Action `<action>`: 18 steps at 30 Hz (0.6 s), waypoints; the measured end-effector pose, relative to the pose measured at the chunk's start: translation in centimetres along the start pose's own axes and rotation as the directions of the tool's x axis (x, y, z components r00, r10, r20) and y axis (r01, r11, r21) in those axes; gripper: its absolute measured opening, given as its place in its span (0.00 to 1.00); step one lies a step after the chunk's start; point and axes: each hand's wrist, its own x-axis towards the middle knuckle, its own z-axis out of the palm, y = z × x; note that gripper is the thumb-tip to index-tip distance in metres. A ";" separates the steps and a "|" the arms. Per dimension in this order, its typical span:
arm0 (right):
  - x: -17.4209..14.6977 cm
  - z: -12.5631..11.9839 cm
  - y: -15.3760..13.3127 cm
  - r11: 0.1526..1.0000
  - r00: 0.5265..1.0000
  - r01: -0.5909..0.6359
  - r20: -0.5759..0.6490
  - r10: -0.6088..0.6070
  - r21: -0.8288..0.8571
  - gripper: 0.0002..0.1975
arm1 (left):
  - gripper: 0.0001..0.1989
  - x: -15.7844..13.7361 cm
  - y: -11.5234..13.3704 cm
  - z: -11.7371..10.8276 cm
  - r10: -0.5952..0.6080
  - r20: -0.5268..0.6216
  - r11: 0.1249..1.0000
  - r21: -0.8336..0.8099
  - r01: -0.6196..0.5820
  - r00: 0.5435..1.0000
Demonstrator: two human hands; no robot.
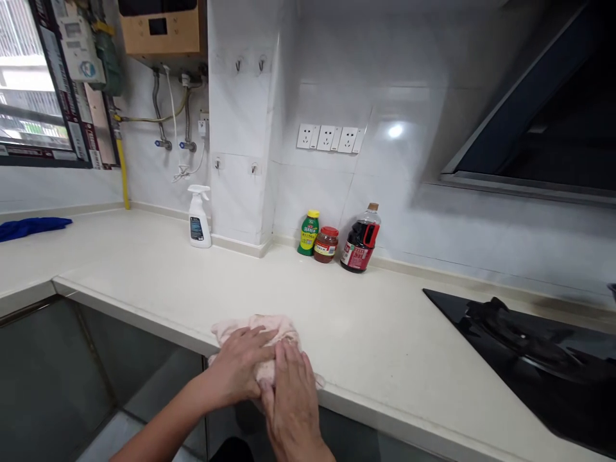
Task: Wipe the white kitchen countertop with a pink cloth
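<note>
A pale pink cloth [250,327] lies bunched on the cream countertop [202,289] close to its front edge. Both of my hands press down on it. My left hand [240,369] covers the cloth's left part, fingers curled over it. My right hand [291,398] lies flat over the cloth's right part, fingers pointing away from me and touching the left hand. Most of the cloth is hidden beneath the hands.
A white spray bottle [199,218] stands by the wall corner. A green bottle [308,233], a red-lidded jar [326,244] and a dark sauce bottle [362,240] stand against the backsplash. A black gas hob [529,353] is at right. A blue cloth [31,226] lies far left.
</note>
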 end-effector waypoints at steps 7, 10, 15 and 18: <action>1.8 0.6 -1.5 0.991 0.986 0.096 0.128 -0.107 0.090 0.29 | 0.33 -2.4 -2.7 -0.4 -0.127 -0.100 0.988 0.071 0.135 0.987; 0.1 -1.4 1.1 0.987 0.978 0.111 0.163 -0.130 0.120 0.27 | 0.38 -2.3 -2.1 0.7 -0.143 -0.182 0.984 0.082 0.160 0.973; -4.7 -3.6 7.8 0.995 0.995 0.093 0.050 -0.091 -0.046 0.21 | 0.47 -1.1 2.4 3.4 -0.095 -0.252 0.985 0.117 0.128 0.963; -6.9 -4.1 11.5 0.978 0.998 0.065 0.014 -0.064 -0.198 0.19 | 0.51 0.6 6.5 6.1 -0.034 -0.303 0.990 0.121 0.074 0.952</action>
